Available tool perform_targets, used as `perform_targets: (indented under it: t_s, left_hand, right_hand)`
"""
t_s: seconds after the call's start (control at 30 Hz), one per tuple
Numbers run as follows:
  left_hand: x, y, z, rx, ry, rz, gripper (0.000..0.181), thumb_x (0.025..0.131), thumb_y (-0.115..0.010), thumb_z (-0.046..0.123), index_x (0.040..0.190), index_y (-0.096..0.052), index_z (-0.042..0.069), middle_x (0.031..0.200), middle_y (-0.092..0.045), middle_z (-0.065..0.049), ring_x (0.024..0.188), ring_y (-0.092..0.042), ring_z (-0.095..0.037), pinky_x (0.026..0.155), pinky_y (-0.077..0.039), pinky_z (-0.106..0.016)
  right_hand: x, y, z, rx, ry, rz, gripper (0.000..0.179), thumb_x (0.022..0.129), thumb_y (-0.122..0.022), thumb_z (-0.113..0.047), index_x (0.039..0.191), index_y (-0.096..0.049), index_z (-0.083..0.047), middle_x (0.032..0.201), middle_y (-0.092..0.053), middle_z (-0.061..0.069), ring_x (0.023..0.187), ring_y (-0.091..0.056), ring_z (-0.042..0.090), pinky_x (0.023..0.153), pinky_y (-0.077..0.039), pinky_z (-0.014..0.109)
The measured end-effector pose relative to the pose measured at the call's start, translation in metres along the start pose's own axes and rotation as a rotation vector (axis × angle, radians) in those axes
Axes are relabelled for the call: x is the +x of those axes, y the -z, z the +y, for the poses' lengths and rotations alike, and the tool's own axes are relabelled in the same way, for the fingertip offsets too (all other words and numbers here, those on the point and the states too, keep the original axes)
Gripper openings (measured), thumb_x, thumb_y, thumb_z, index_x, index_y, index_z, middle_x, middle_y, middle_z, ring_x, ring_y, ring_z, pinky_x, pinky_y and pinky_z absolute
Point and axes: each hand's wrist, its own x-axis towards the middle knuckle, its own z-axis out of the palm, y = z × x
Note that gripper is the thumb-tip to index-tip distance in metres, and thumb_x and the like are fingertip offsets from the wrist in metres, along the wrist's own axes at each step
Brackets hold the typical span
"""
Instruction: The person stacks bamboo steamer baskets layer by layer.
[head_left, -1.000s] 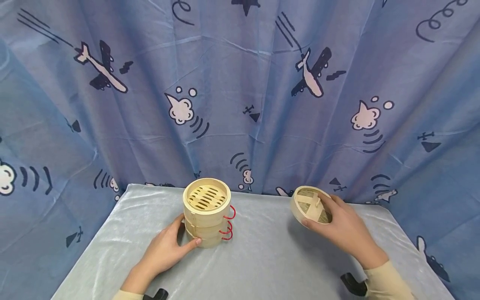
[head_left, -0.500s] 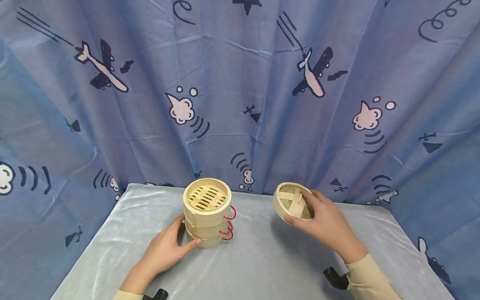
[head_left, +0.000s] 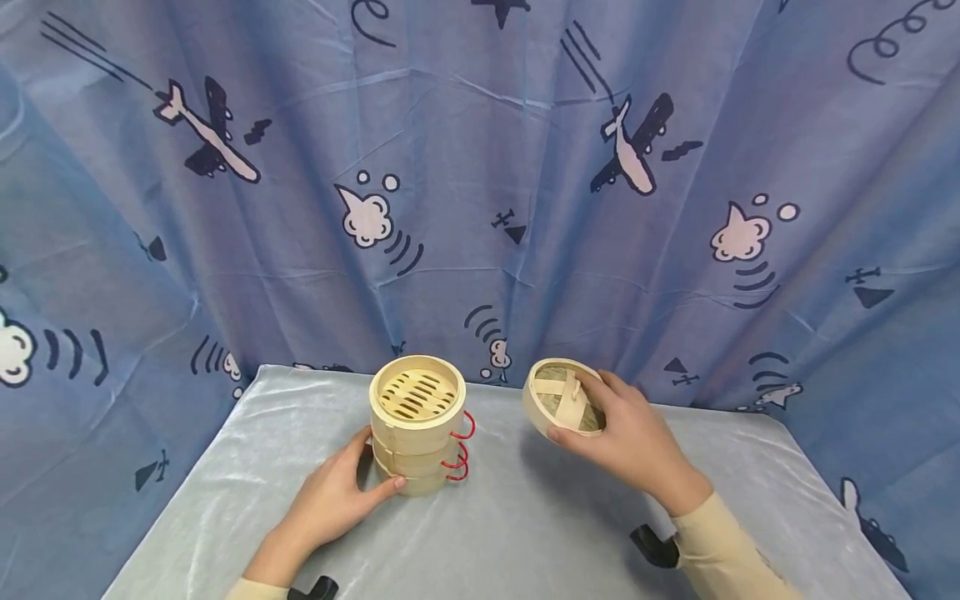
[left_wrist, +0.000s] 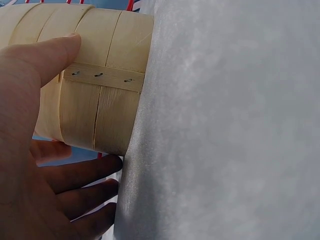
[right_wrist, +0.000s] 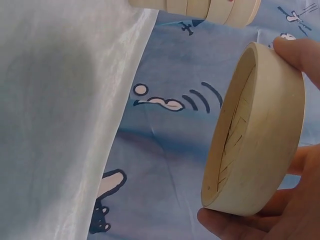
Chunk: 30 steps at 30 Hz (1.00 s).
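Observation:
A stacked bamboo steamer (head_left: 416,446) with red loops on its right side stands upright on the table, its slotted top tier uncovered. My left hand (head_left: 330,500) holds its lower left side, thumb across the front and index finger behind; the left wrist view shows the thumb flat against the stapled wall (left_wrist: 112,80) and the other fingers spread beside it. To the right, my right hand (head_left: 630,433) grips the round steamer lid (head_left: 566,408) by its rim, tilted and raised above the table. Its hollow woven underside (right_wrist: 237,130) shows in the right wrist view.
A pale grey velvety cloth (head_left: 495,533) covers the table. Directly behind the table's back edge hangs a blue curtain (head_left: 450,233) printed with planes and clouds. Black wrist mounts (head_left: 655,546) sit at both cuffs.
My right hand has carried the lid leftward, closer to the steamer stack. The left hand and the stack have stayed in place.

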Motion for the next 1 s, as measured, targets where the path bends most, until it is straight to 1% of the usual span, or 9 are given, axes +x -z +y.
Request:
perform_targets:
  t_s: [0.2, 0.37, 0.47, 0.57, 0.77, 1.0]
  left_hand:
    - [0.000, 0.000, 0.001, -0.007, 0.004, 0.004, 0.098, 0.090, -0.082, 0.067, 0.162, -0.050, 0.009, 0.150, -0.065, -0.014, 0.133, -0.065, -0.041, 0.106, -0.053, -0.063]
    - [-0.002, -0.001, 0.000, -0.004, 0.004, 0.004, 0.097, 0.090, -0.082, 0.067, 0.161, -0.050, 0.009, 0.149, -0.066, -0.014, 0.132, -0.065, -0.042, 0.105, -0.053, -0.063]
    - [-0.001, -0.001, 0.000, -0.002, -0.008, 0.015, 0.097, 0.090, -0.082, 0.067, 0.161, -0.051, 0.009, 0.148, -0.067, -0.015, 0.130, -0.067, -0.042, 0.104, -0.054, -0.063]
    - [0.000, -0.002, -0.001, -0.004, -0.019, 0.023, 0.096, 0.090, -0.082, 0.067, 0.161, -0.051, 0.010, 0.147, -0.068, -0.015, 0.128, -0.068, -0.042, 0.103, -0.055, -0.063]
    - [0.000, -0.003, -0.003, 0.000, -0.022, 0.019, 0.096, 0.090, -0.081, 0.067, 0.161, -0.051, 0.011, 0.148, -0.067, -0.012, 0.130, -0.067, -0.039, 0.104, -0.055, -0.062]
    - [0.000, -0.001, -0.003, -0.003, -0.014, 0.014, 0.098, 0.090, -0.081, 0.068, 0.162, -0.049, 0.010, 0.150, -0.065, -0.014, 0.132, -0.066, -0.041, 0.104, -0.054, -0.063]
  right_hand:
    - [0.004, 0.000, -0.008, 0.017, 0.013, 0.006, 0.095, 0.085, -0.080, -0.075, 0.155, -0.061, -0.012, 0.145, -0.062, 0.020, 0.116, -0.065, 0.042, 0.083, -0.056, 0.057]
    - [0.006, -0.003, -0.015, 0.034, 0.048, 0.016, 0.092, 0.086, -0.079, -0.074, 0.155, -0.062, -0.015, 0.141, -0.064, 0.013, 0.110, -0.065, 0.035, 0.081, -0.054, 0.047]
    - [0.010, -0.002, -0.020, 0.040, 0.077, 0.032, 0.090, 0.087, -0.079, -0.073, 0.154, -0.062, -0.015, 0.139, -0.065, 0.011, 0.109, -0.064, 0.032, 0.080, -0.053, 0.045]
    - [0.013, -0.001, -0.026, 0.036, 0.095, 0.035, 0.092, 0.087, -0.079, -0.074, 0.155, -0.062, -0.015, 0.140, -0.065, 0.011, 0.110, -0.064, 0.032, 0.081, -0.054, 0.046]
    - [0.020, -0.001, -0.037, 0.038, 0.105, 0.017, 0.094, 0.086, -0.078, -0.077, 0.158, -0.059, -0.018, 0.144, -0.062, 0.010, 0.113, -0.064, 0.032, 0.082, -0.056, 0.048]
    - [0.025, -0.003, -0.050, 0.070, 0.133, 0.028, 0.092, 0.085, -0.081, -0.073, 0.157, -0.059, -0.020, 0.144, -0.062, 0.009, 0.114, -0.063, 0.031, 0.085, -0.056, 0.049]
